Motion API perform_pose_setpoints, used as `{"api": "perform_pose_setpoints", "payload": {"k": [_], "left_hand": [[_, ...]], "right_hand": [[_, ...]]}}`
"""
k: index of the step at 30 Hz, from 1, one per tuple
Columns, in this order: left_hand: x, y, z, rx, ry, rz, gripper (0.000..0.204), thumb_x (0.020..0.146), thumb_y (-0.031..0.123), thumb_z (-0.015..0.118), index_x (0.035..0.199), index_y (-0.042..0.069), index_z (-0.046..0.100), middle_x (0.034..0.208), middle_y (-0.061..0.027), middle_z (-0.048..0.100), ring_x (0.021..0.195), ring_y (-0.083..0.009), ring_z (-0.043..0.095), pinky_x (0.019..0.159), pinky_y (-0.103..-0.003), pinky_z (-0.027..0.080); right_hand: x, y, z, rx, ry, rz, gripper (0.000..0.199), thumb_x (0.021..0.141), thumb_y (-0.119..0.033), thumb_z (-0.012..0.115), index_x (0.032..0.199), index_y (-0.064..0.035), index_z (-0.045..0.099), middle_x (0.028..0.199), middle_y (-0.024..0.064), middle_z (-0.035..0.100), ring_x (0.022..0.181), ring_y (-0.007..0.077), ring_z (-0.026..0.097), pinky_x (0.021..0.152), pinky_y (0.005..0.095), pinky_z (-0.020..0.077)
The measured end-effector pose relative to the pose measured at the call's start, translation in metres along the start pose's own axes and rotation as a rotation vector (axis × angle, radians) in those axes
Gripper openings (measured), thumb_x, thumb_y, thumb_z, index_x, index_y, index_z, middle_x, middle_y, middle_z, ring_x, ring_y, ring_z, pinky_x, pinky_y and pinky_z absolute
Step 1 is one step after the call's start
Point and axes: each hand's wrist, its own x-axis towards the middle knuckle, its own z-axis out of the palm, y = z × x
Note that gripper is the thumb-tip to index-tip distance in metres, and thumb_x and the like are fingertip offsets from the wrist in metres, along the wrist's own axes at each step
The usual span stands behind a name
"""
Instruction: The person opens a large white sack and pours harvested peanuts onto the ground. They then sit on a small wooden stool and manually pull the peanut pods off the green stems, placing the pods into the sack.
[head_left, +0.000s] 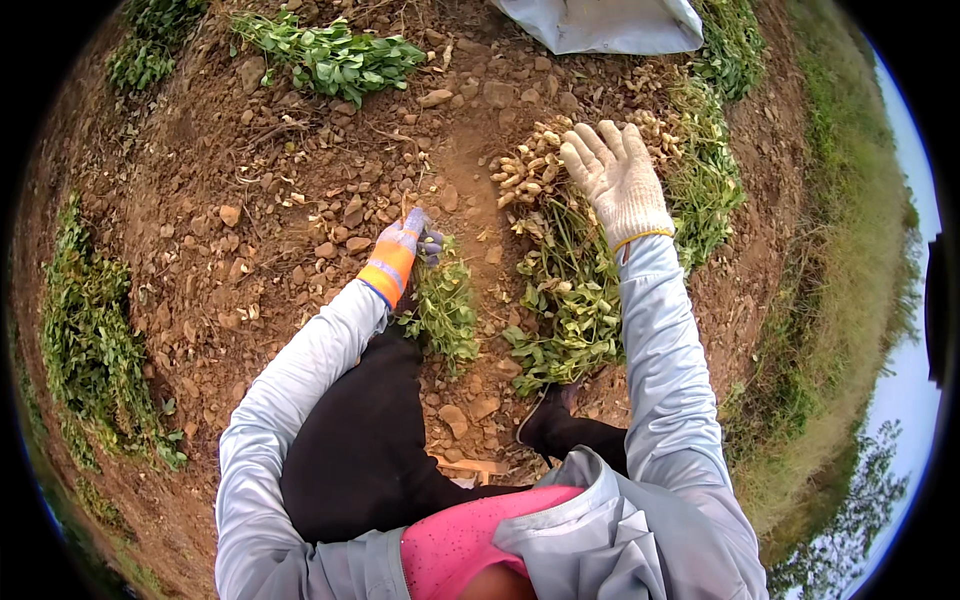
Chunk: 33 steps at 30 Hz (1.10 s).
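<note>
My left hand, in an orange and lavender glove, is closed round the stems of a small peanut plant. Its leaves hang toward my knee, and thin roots poke out past the fingers. To the right, my right hand wears a cream knit glove. Its fingers are stretched out with nothing held, over a heap of pulled peanut plants. Clusters of pale peanut pods show at the far end of that heap, on both sides of the glove. Whether the right palm touches them I cannot tell.
Reddish, stony soil surrounds me. More uprooted plants lie at the far left and along the left side. A white sack lies at the far side. Grass borders the right. My boot stands beside the heap.
</note>
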Motion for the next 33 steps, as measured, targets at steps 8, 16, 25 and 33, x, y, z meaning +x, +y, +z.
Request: {"api": "perform_pose_setpoints", "payload": {"k": [8,16,25,33], "left_hand": [[0.036,0.078,-0.048,1.170,0.085,0.289,0.064,0.091,0.058,0.039,0.103,-0.001,0.061,0.083,-0.0169,0.062,0.081,-0.0258,0.059,0.076,-0.038,0.045],[0.000,0.244,-0.176,-0.184,0.663,0.601,0.073,0.086,0.048,0.058,0.137,0.003,0.032,0.124,-0.0205,0.049,0.104,-0.0318,0.058,0.077,-0.040,0.054],[0.018,0.076,-0.060,0.029,0.030,0.000,0.045,0.091,0.042,0.054,0.116,0.004,0.050,0.094,-0.0115,0.061,0.071,-0.0205,0.061,0.061,-0.033,0.053],[0.012,0.041,-0.019,0.209,-0.185,-0.078,0.042,0.091,0.040,0.055,0.113,0.004,0.051,0.089,-0.0095,0.062,0.067,-0.0156,0.063,0.061,-0.029,0.053]], "right_hand": [[-0.082,0.082,-0.081,-0.085,0.199,0.338,0.047,0.095,-0.027,0.048,0.129,0.0036,0.040,0.122,0.0183,0.049,0.099,0.0227,0.057,0.079,0.0295,0.0537],[-0.083,0.048,-0.068,-0.436,0.252,0.085,0.033,0.093,-0.026,0.053,0.111,0.0022,0.054,0.088,0.0083,0.062,0.072,0.0157,0.061,0.063,0.0258,0.0534],[-0.016,0.002,-0.090,-1.438,0.463,-0.459,0.049,0.088,-0.027,0.060,0.128,-0.0031,0.045,0.127,0.0149,0.050,0.116,0.0262,0.049,0.098,0.0360,0.0405],[-0.015,0.003,-0.081,-1.742,0.338,0.259,0.054,0.084,-0.043,0.059,0.125,-0.0083,0.051,0.114,0.0150,0.059,0.104,0.0268,0.055,0.090,0.0394,0.0416]]}}
